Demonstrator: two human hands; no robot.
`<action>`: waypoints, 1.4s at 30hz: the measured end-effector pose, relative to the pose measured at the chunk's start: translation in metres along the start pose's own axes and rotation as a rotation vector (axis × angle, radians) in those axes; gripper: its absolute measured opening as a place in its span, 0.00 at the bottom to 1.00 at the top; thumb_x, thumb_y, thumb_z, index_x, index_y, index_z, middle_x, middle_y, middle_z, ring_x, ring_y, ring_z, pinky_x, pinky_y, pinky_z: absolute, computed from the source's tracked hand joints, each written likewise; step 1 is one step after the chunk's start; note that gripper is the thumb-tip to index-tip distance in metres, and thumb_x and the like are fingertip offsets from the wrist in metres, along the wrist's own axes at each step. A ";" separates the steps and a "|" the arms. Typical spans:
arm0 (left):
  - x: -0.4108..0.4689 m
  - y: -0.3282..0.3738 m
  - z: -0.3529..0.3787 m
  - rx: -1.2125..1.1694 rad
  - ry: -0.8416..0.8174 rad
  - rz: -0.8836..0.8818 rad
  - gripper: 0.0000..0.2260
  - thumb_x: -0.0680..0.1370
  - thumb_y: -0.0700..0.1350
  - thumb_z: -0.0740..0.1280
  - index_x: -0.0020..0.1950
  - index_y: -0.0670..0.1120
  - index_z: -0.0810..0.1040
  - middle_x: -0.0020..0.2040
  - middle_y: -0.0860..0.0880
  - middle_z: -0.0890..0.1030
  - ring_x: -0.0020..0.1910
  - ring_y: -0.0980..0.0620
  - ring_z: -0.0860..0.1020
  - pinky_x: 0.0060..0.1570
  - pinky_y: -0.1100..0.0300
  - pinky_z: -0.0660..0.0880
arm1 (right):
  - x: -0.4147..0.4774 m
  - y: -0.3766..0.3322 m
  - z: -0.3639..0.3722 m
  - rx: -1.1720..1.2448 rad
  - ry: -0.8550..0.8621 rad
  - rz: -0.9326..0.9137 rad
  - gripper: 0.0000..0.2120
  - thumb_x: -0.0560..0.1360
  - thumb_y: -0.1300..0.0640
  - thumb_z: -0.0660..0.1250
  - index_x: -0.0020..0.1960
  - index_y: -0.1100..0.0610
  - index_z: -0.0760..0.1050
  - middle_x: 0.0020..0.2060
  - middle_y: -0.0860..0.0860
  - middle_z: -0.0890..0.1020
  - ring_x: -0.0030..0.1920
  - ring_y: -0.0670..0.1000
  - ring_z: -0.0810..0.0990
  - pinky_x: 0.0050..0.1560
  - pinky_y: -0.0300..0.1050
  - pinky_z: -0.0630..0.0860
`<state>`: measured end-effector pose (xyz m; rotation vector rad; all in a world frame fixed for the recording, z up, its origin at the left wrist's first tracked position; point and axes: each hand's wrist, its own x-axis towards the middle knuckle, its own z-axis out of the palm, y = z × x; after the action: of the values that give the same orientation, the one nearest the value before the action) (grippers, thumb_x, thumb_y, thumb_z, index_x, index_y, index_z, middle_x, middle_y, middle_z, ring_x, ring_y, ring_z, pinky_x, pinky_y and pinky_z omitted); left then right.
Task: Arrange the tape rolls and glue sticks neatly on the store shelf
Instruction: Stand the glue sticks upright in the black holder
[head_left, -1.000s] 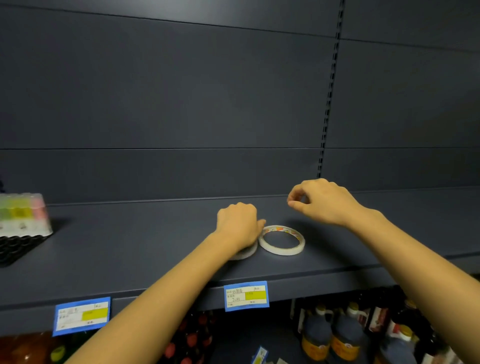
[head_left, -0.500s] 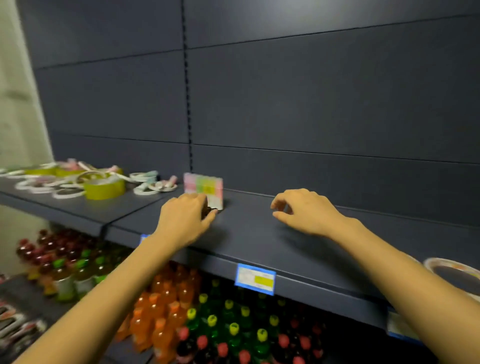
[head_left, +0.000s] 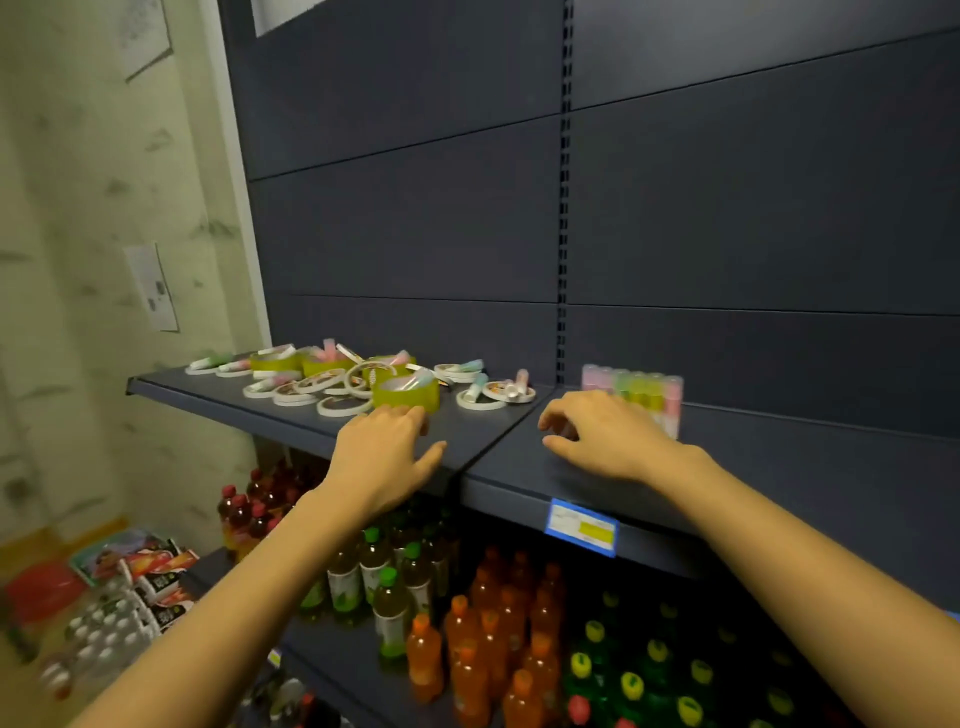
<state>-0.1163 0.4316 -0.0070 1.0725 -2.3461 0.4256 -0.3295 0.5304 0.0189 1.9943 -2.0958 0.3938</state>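
A jumble of white tape rolls (head_left: 311, 387), yellow-green tape rolls (head_left: 406, 396) and pastel glue sticks (head_left: 475, 387) lies on the left section of the dark shelf (head_left: 260, 410). A clear box of upright pastel glue sticks (head_left: 636, 389) stands on the right section. My left hand (head_left: 384, 457) hovers empty, fingers loose, just in front of a yellow-green roll. My right hand (head_left: 602, 439) hangs with loosely curled fingers right in front of the glue-stick box, holding nothing.
Below the shelf stand rows of drink bottles (head_left: 467, 639) in orange, green and red. A blue price label (head_left: 582, 527) sits on the shelf edge. Packets and bottles (head_left: 119, 587) lie on the floor at left, beside a pale wall.
My view has swung left along the shelf, away from the two white rolls I had touched. Both hands travelled left, and the loose pile now lies just ahead of my left hand.
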 end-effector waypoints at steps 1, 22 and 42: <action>0.002 -0.011 0.000 -0.005 -0.002 0.003 0.16 0.78 0.58 0.58 0.55 0.48 0.73 0.55 0.50 0.79 0.56 0.49 0.75 0.49 0.55 0.72 | 0.007 -0.008 0.003 -0.005 0.001 0.008 0.13 0.77 0.49 0.61 0.59 0.50 0.75 0.56 0.49 0.79 0.56 0.53 0.77 0.54 0.50 0.76; 0.132 -0.126 0.086 -0.129 0.027 0.094 0.15 0.78 0.56 0.58 0.55 0.47 0.74 0.55 0.50 0.78 0.53 0.49 0.76 0.45 0.57 0.71 | 0.197 -0.008 0.065 0.033 -0.058 0.313 0.12 0.78 0.51 0.60 0.59 0.50 0.75 0.57 0.51 0.79 0.55 0.55 0.77 0.48 0.47 0.73; 0.219 -0.165 0.144 -0.347 -0.081 0.187 0.12 0.76 0.57 0.62 0.46 0.50 0.78 0.45 0.52 0.81 0.47 0.52 0.77 0.47 0.55 0.73 | 0.317 -0.006 0.129 -0.064 -0.131 0.552 0.13 0.76 0.55 0.63 0.58 0.61 0.74 0.54 0.57 0.78 0.54 0.58 0.77 0.45 0.46 0.70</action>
<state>-0.1574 0.1254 0.0132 0.7237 -2.4828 0.0346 -0.3376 0.1886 0.0055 1.4116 -2.6904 0.2824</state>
